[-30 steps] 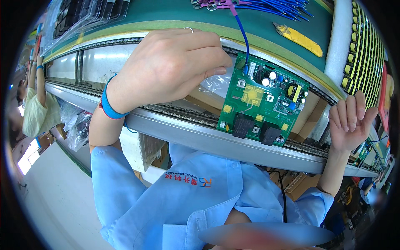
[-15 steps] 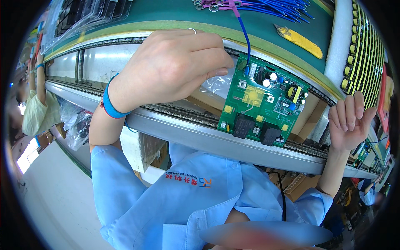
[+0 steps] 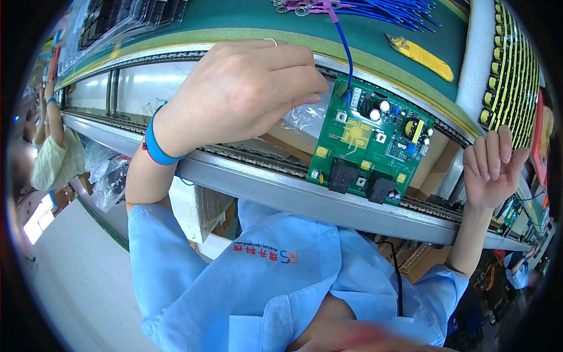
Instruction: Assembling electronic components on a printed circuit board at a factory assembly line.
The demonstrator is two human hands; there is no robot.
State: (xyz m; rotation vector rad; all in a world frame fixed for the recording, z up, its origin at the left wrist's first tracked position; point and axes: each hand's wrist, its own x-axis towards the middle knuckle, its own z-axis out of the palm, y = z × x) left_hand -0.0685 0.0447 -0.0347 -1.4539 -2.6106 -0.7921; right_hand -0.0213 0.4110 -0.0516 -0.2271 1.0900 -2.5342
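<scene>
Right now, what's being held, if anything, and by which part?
I can't tell whether the left hand, pinched beside the circuit board, holds anything; the right hand is empty.

You have two hands in view, one left hand (image 3: 252, 94) and one right hand (image 3: 492, 167), with one ring (image 3: 270, 41), one wide blue wristband (image 3: 157, 141), one green circuit board (image 3: 376, 154) bearing two big black blocks (image 3: 343, 176), one yellow cutter (image 3: 421, 57), and uncountably crowded blue wires (image 3: 390, 13).
</scene>
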